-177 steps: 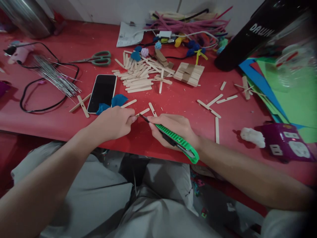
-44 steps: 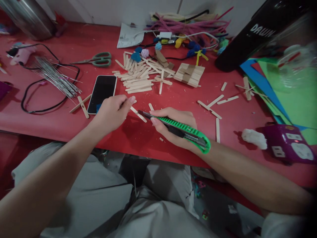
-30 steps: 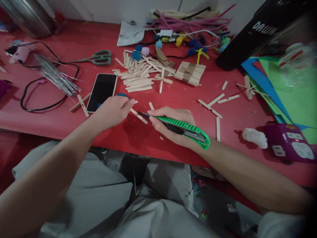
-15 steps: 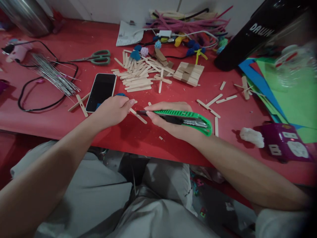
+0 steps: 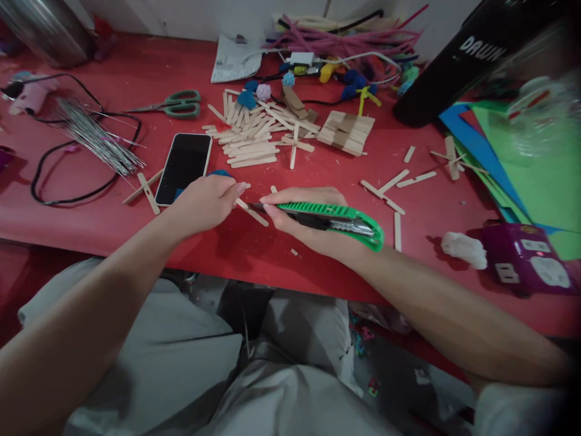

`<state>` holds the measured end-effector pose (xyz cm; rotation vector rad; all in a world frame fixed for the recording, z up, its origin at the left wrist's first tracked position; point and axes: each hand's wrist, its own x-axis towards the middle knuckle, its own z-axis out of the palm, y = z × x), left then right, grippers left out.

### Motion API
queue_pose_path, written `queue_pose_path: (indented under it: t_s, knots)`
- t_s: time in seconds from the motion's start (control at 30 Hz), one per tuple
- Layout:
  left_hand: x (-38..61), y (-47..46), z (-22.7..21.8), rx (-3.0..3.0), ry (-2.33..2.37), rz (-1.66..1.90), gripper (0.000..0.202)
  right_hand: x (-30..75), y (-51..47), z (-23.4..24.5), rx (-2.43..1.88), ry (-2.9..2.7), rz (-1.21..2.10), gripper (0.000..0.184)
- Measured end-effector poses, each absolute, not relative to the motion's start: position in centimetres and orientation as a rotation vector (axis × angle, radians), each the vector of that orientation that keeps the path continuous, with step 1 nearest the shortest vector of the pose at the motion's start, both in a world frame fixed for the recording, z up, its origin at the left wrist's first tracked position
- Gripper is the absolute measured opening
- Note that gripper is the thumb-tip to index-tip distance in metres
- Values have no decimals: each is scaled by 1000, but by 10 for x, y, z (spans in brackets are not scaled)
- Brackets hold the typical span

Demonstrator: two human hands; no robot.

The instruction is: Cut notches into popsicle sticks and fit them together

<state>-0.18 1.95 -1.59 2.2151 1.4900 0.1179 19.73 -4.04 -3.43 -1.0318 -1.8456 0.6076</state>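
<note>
Green, ridged plastic forms the body of the cutter point(image 5: 338, 211), gripped in the right hand point(image 5: 313, 236), whose fingers are closed firmly about its front part. From between those fingertips a dark blade point(image 5: 255, 207) points left, to the middle of a notched wooden stick point(image 5: 258, 217); whether its edge touches the wood cannot be made out. This stick slants between the two hands. The left hand point(image 5: 204, 203) has its fingers point(image 5: 238, 192) drawn together, pinching the stick's upper-left end, and that end is lost beneath them.

Just beyond the right fingers peeps the tip of another stick point(image 5: 273, 189), the rest covered by the hand. Blue scraps point(image 5: 220, 173) lie partly under the left hand, which also hides the near corner of the phone point(image 5: 186, 158). Farther out beyond both sets of fingers, a stick pile point(image 5: 254, 138) spreads over the red surface point(image 5: 254, 257); far to their right, a black bottle point(image 5: 447, 66) is cut off at the top.
</note>
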Motion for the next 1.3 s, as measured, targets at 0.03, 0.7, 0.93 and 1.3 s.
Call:
queue_pose_path:
  t_s: [0.03, 0.7, 0.93, 1.3]
  knots:
    - [-2, 20, -16, 2213, 1487, 118, 36, 197, -40, -34, -1033, -1849, 613, 12]
    - [5, 15, -14, 2283, 1695, 5, 37, 205, -52, -28, -1165, -1795, 436, 18]
    - [4, 15, -15, 2271, 1709, 4, 41, 206, -44, -35, -1034, -1814, 588, 15]
    - [3, 15, -16, 2222, 1658, 65, 39, 205, -40, -42, -980, -1853, 573, 13]
